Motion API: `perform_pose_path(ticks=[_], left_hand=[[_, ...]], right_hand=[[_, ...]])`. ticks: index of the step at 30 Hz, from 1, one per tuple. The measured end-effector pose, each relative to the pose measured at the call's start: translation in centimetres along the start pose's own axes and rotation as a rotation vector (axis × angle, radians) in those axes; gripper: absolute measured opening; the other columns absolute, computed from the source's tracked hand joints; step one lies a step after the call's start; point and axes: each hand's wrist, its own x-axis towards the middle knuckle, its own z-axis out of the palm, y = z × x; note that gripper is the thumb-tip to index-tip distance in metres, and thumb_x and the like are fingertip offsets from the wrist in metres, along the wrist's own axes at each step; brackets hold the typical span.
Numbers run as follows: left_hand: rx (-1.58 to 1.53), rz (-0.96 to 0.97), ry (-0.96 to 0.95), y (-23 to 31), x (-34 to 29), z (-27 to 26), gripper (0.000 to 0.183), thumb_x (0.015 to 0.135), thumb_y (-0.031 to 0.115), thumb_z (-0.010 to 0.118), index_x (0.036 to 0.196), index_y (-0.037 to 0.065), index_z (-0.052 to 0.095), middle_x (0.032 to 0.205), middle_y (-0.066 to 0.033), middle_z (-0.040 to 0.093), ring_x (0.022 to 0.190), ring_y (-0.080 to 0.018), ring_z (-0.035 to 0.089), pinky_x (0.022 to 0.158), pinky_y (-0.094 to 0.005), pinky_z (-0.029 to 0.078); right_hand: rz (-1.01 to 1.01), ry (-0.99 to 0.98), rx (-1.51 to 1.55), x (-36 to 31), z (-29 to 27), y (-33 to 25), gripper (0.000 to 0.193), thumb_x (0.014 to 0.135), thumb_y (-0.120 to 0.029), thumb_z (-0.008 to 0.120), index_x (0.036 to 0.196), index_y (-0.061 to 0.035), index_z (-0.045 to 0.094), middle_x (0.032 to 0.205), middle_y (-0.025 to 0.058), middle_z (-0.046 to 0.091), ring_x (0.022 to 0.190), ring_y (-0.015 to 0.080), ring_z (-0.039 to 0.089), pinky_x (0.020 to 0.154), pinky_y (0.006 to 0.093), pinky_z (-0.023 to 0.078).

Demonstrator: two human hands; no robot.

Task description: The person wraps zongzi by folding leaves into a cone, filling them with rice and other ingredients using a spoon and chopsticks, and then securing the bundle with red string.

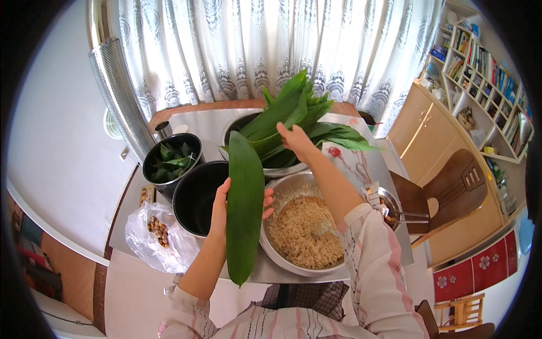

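Note:
A long, broad green leaf (244, 209) lies upright along the palm of my left hand (219, 210). The thumb presses on one edge and the fingers curl out past the other. My right hand (296, 142) reaches over a large metal bowl (282, 171) heaped with more long leaves (282, 116). Its fingers are closed around a leaf in that heap; the fingertips are partly hidden. Beneath my right forearm stands a wide metal basin (279, 257) of pale brown rice (305, 231), with what looks like a spoon (326, 227) in it.
Left of the basin is a black pot (195, 198), and behind it a dark pot (171, 183) of folded green parcels. A plastic bag (141, 237) of small brown nuts or dates lies at the table's left. A small bowl (389, 198) with utensils stands right. A wooden chair (457, 181) is beside the table.

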Motion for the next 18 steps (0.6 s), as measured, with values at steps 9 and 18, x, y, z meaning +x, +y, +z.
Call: perform_pose_path(ticks=[9,18], left_hand=[[0.045,0.007,0.063,2.0,-0.2,-1.6,0.058,0.09,0.045,0.034,0.129,0.002,0.042,0.127,-0.0201,0.049,0.113,-0.0299,0.051,0.094,-0.0428,0.042],[0.104,0.031,0.107,1.8,0.7,-1.8,0.057,0.091,0.042,0.03,0.13,0.001,0.041,0.127,-0.014,0.051,0.114,-0.0243,0.051,0.094,-0.0388,0.042]], right_hand=[[-0.658,-0.163,-1.778,0.5,-2.9,5.1,0.016,0.075,-0.014,0.058,0.09,-0.0084,0.062,0.082,0.008,0.064,0.086,0.0256,0.059,0.08,0.0384,0.042],[-0.721,-0.036,-1.508,-1.9,-4.3,4.2,0.011,0.071,-0.013,0.066,0.076,-0.0109,0.057,0.072,0.0039,0.061,0.077,0.0238,0.06,0.063,0.0368,0.046]])
